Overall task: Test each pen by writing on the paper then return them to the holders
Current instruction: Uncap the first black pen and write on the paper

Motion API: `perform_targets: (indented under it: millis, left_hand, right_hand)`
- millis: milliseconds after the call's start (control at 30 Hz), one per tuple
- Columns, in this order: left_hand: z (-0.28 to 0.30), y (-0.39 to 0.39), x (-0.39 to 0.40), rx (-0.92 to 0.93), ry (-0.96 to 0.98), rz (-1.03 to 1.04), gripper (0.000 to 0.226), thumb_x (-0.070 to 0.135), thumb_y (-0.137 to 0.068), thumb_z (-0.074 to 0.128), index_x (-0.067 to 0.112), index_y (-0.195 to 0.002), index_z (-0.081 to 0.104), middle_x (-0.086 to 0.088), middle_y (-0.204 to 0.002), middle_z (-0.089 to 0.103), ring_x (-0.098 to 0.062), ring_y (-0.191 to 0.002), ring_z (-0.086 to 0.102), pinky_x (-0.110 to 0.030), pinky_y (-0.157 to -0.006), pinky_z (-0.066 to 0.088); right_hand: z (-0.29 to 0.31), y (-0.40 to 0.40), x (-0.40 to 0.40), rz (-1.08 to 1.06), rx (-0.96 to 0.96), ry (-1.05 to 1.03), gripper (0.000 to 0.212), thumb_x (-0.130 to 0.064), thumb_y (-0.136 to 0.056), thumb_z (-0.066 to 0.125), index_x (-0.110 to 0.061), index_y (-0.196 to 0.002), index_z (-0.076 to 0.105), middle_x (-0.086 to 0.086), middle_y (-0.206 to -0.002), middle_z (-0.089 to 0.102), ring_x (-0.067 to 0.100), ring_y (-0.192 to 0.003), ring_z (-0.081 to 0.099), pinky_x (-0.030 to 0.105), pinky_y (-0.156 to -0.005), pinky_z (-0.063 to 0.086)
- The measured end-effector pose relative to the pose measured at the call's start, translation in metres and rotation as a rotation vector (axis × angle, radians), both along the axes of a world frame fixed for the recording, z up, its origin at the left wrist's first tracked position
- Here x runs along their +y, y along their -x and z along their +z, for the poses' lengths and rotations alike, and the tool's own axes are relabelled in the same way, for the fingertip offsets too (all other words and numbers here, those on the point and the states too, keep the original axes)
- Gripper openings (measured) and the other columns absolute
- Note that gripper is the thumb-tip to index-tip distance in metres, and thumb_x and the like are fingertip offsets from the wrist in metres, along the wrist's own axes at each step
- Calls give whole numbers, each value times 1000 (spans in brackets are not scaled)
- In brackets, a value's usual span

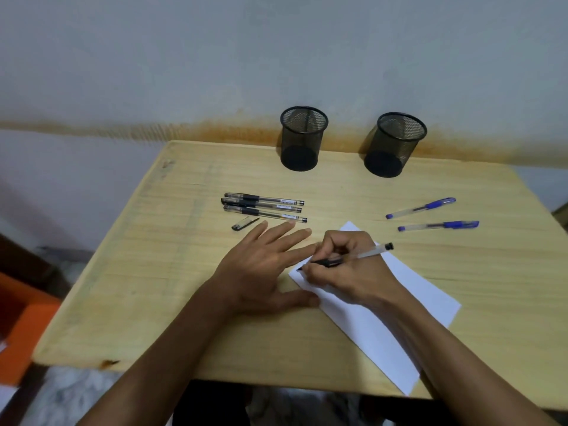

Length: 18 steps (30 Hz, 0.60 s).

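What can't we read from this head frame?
- Any ink mark on the paper: the right hand covers the tip of the pen.
- Print on the black pens: too small.
- Insides of the holders: mesh too dark.

Both hands, the left hand (261, 269) and the right hand (344, 272), are bare, with no rings, watch or bracelet showing, and both forearms are uncovered right down to the frame's lower edge, so no sleeve is in view
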<state>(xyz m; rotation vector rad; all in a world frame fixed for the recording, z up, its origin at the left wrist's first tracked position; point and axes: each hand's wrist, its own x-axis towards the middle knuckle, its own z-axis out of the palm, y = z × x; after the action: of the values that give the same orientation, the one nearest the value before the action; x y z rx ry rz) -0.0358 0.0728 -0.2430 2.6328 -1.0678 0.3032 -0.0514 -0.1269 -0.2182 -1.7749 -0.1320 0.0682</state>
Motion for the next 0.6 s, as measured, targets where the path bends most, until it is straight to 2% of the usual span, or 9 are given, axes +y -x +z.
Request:
perform_targets:
  millis: [167, 267, 433, 533, 600]
  left_hand:
    - [3, 3, 0, 14, -40, 47, 84, 86, -80, 36, 35, -147, 44, 7, -159, 36, -17, -151, 23, -48, -120, 22]
    - [3, 3, -1, 28, -50, 51, 84, 86, -80, 36, 35, -146, 45, 7, -159, 34, -17, -151, 22, -49, -120, 21]
    - [6, 3, -1, 50, -84, 56, 85, 86, -79, 37, 37, -148, 41, 9, -161, 31, -15, -152, 18, -49, -121, 19]
    - [7, 3, -2, 60, -89, 49, 84, 86, -80, 37, 37, -148, 41, 9, -161, 30, -16, -152, 18, -50, -121, 19]
    - [7, 3, -1, 76, -102, 47, 85, 87, -79, 33, 38, -149, 38, 9, -161, 29, -16, -152, 17, -49, -121, 18]
  right_hand:
    - [-8, -1, 1, -5, -27, 57, 20, -10, -65, 77, -8, -60, 59, 19, -61, 69, 23, -52, 57, 47, -49, 47]
    - [-8, -1, 2, -11, -45, 83, 19, -13, -65, 78, -10, -60, 60, 14, -62, 71, 24, -53, 61, 47, -51, 49]
    - [-7, -1, 3, 5, -57, 142, 18, -15, -65, 78, -7, -63, 63, 16, -66, 73, 42, -61, 65, 50, -53, 50]
    - [-5, -2, 5, 31, -48, 163, 19, -14, -63, 76, -7, -59, 60, 18, -64, 70, 37, -55, 59, 44, -50, 46]
    - [-3, 0, 4, 50, -47, 161, 19, -9, -62, 75, -7, -56, 57, 18, -61, 67, 24, -52, 54, 35, -50, 41]
